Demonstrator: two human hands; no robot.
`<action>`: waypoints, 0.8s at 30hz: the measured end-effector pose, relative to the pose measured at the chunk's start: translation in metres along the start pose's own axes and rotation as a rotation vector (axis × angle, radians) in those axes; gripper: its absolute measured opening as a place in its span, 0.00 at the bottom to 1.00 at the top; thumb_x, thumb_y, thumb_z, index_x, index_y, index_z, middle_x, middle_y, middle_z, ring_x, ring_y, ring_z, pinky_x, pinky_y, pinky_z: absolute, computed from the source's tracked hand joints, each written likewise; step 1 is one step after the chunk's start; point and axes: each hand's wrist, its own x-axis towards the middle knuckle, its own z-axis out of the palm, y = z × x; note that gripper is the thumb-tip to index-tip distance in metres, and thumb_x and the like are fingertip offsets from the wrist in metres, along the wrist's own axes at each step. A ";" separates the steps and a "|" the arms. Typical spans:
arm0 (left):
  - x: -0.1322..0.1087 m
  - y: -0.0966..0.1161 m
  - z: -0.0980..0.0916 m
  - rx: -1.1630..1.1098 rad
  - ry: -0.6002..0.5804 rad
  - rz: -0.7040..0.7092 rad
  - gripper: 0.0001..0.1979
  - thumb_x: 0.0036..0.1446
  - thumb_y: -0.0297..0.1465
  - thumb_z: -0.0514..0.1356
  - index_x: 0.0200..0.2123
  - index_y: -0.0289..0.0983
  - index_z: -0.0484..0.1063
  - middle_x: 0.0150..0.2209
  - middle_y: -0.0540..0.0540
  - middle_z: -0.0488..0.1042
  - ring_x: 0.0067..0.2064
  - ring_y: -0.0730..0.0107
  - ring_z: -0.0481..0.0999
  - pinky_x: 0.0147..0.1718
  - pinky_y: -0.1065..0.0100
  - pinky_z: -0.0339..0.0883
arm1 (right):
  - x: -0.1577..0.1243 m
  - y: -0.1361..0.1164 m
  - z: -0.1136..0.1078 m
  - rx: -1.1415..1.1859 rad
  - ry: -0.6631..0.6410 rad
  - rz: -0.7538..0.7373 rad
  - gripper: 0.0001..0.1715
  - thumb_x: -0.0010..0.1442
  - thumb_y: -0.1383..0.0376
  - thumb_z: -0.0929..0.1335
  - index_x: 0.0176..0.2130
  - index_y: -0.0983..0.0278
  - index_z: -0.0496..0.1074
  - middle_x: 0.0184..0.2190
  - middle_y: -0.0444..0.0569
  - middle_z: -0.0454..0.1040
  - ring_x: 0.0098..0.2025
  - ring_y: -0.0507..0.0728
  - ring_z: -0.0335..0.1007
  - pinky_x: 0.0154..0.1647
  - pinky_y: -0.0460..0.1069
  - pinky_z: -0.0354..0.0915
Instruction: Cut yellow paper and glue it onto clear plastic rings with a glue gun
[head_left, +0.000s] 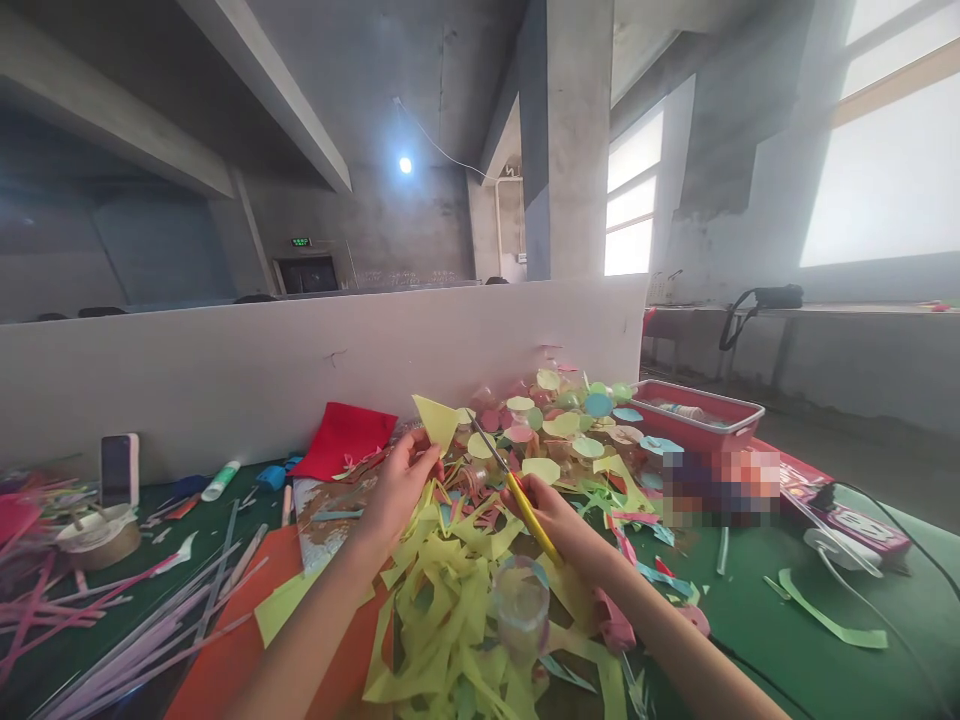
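Note:
My left hand [399, 482] pinches a piece of yellow paper [436, 420] and holds it up above the table. My right hand [551, 515] grips yellow-handled scissors [517, 490], whose blades point up and left toward the paper's edge. Below both hands lies a heap of yellow paper scraps [450, 590]. A clear plastic cup [521, 605] stands among the scraps near my right forearm.
Several cups topped with coloured paper discs [570, 420] crowd the back by a white partition [300, 370]. A red tray [697, 415] stands right, red felt [345, 440] left, a phone [118, 470] upright over a tape roll [97, 535], straws [150, 630] on the green table [810, 650].

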 end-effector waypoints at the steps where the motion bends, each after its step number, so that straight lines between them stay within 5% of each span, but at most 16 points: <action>1: 0.000 0.000 0.001 -0.026 0.006 -0.010 0.14 0.47 0.35 0.65 0.38 0.37 0.72 0.27 0.53 0.70 0.26 0.75 0.67 0.29 0.71 0.64 | 0.000 -0.001 -0.001 -0.015 0.032 0.000 0.26 0.51 0.44 0.70 0.30 0.61 0.59 0.27 0.39 0.57 0.29 0.51 0.53 0.31 0.47 0.55; 11: -0.003 -0.007 0.008 -0.192 0.050 -0.078 0.15 0.42 0.35 0.67 0.35 0.38 0.72 0.28 0.53 0.70 0.27 0.77 0.67 0.29 0.73 0.66 | 0.001 -0.001 -0.007 -0.013 0.058 0.011 0.28 0.53 0.41 0.67 0.29 0.61 0.59 0.25 0.39 0.53 0.26 0.51 0.50 0.25 0.46 0.52; 24: 0.001 -0.023 0.010 -0.148 0.130 -0.033 0.13 0.47 0.35 0.65 0.37 0.40 0.69 0.27 0.54 0.70 0.25 0.77 0.67 0.25 0.74 0.63 | -0.002 0.004 -0.014 -0.078 -0.171 -0.033 0.24 0.55 0.45 0.68 0.34 0.63 0.63 0.30 0.41 0.60 0.32 0.52 0.54 0.33 0.47 0.58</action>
